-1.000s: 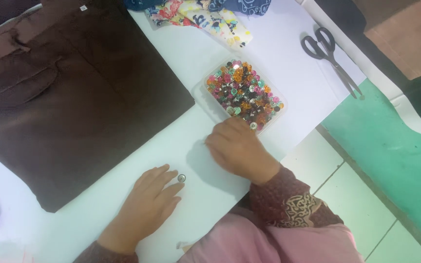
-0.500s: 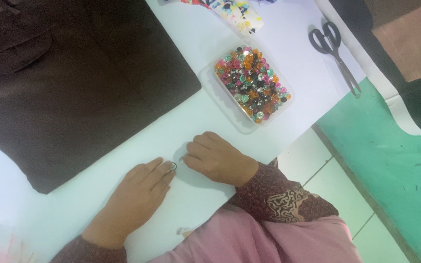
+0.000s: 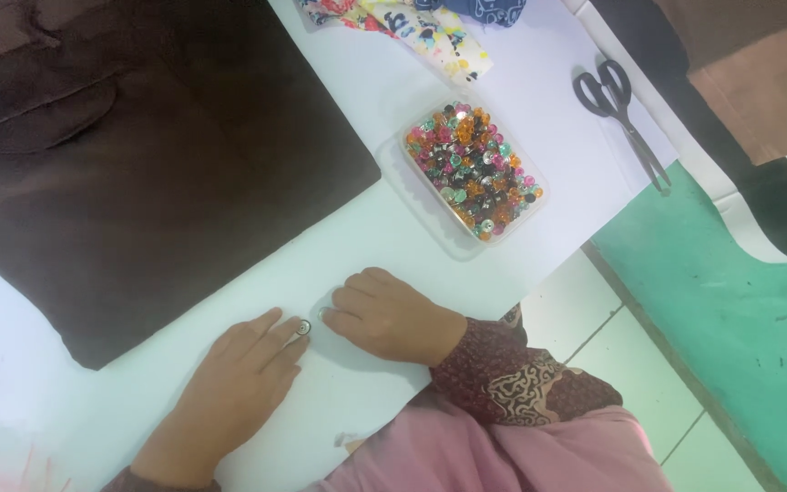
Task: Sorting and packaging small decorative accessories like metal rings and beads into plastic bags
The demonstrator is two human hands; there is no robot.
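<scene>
Two hands flat on the white surface (image 3: 229,401), fingertips nearly meeting around one tiny round stud: left hand (image 3: 229,392) with the small silvery stud (image 3: 303,327) sitting right at its fingertip, right hand (image 3: 393,317) just beside it with fingers curled down toward the same spot. Neither clamped on anything as far as can be told, more pinning and nudging than gripping. Best bet for a bit this small: press lightly, keep it trapped between the two fingertips so it can't skitter off, roll it face-up before lifting. Clear tub of mixed coloured studs (image 3: 472,170) well apart up the surface, so no crowding. Brown fabric (image 3: 138,155) lying close on the left, edge near the left fingers, worth keeping the stud off it for now. Scissors (image 3: 621,114) and patterned cloth scraps (image 3: 412,27) far off at the top
</scene>
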